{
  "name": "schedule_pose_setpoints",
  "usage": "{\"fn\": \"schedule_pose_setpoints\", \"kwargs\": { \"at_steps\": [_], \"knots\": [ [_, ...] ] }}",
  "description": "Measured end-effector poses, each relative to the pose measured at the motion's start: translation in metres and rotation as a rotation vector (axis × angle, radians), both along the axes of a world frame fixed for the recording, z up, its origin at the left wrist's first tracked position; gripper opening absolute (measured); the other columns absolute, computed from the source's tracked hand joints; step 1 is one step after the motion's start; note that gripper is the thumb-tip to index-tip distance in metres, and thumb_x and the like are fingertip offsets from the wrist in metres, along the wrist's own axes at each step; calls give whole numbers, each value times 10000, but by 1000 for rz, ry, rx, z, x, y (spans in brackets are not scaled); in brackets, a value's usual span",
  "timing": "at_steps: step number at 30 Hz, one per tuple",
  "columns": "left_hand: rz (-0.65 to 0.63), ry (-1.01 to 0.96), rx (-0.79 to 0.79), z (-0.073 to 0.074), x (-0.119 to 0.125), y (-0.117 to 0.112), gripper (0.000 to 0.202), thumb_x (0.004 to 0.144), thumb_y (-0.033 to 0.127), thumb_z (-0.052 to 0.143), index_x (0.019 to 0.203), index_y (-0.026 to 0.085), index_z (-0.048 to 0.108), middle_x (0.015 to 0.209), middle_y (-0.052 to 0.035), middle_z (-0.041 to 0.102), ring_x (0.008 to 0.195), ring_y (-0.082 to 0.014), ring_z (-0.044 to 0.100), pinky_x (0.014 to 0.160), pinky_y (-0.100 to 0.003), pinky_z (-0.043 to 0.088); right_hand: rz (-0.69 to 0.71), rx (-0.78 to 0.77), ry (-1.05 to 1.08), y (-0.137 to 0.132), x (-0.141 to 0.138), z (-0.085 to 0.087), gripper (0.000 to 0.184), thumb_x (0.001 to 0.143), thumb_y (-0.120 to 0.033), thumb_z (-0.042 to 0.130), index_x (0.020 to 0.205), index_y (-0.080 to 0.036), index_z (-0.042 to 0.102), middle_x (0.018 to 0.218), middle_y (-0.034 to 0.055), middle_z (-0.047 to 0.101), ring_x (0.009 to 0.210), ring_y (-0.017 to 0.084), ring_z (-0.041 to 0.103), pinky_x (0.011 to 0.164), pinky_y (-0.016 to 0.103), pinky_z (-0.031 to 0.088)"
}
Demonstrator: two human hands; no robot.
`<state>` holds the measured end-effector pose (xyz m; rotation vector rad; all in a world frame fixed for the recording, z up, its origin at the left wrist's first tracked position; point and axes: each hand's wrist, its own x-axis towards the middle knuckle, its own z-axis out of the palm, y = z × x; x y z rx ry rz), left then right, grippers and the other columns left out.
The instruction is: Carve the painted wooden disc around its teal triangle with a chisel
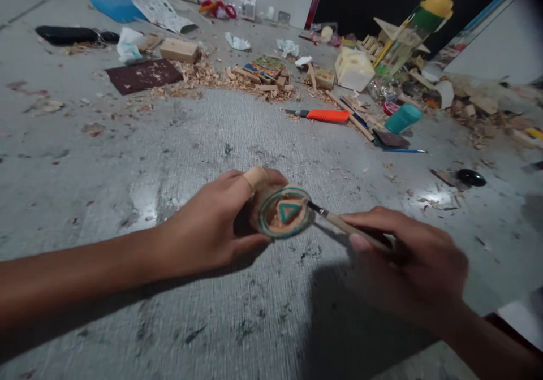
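Observation:
My left hand (216, 227) is closed around a small round wooden disc (285, 213), holding it tilted up above the grey floor. The disc has a teal ring near its rim and a teal triangle in the middle. A bandage wraps one finger at the disc's top edge. My right hand (407, 255) pinches a thin paintbrush (339, 223). Its dark tip touches the disc's right edge.
An orange-handled knife (326, 115), a teal cylinder (403, 118), wooden sticks, painted wood blocks (265, 68) and shavings lie beyond the hands. A sandpaper sheet (143, 75) and a wood block (180, 50) lie at the far left. A black lid (470, 177) rests to the right.

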<state>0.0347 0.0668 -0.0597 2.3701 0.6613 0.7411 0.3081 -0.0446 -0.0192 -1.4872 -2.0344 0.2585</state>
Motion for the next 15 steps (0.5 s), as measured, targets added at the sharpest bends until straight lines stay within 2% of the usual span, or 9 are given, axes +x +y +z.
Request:
{"fn": "schedule_pose_setpoints", "kwargs": {
  "at_steps": [4,7,9,11,13,15],
  "knots": [
    [195,110,341,20,-17,12,604,1011,267,532,1568,462,404,1217,-2,766,948,-268,743,764,-375,517,-61,159,-111,28,9,15,190,995,-217,654,1124,-340,722,955,-18,801,742,173,729,641,303,516],
    [253,234,506,37,-29,17,648,1061,232,422,1633,523,327,1508,31,642,1211,-329,687,917,-445,504,-97,216,-165,53,14,21,181,990,-244,676,1126,-354,725,939,-24,800,684,163,699,618,312,492],
    [189,309,558,45,-33,22,606,1059,244,400,1597,523,410,1550,22,610,1228,-350,669,925,-469,503,-77,216,-165,65,16,20,167,1002,-270,662,1129,-357,726,926,-22,798,649,161,675,608,320,481],
    [-12,444,486,48,-34,30,625,1013,227,416,1588,468,456,1404,-36,713,1013,-322,722,792,-427,524,-56,207,-144,72,20,15,167,1005,-278,651,1131,-358,725,911,-24,794,628,157,661,603,321,474],
    [-75,507,385,48,-34,39,730,952,147,404,1621,436,407,1273,-64,763,824,-282,718,695,-386,504,-74,180,-110,77,25,7,172,993,-276,659,1124,-359,734,872,-34,785,586,142,633,576,311,458],
    [-77,502,396,47,-35,47,794,945,114,365,1677,411,285,1255,-68,769,775,-264,698,662,-369,479,-95,131,-74,80,32,-2,158,982,-291,672,1104,-352,752,842,-36,777,540,130,597,516,299,418]
  ]
}}
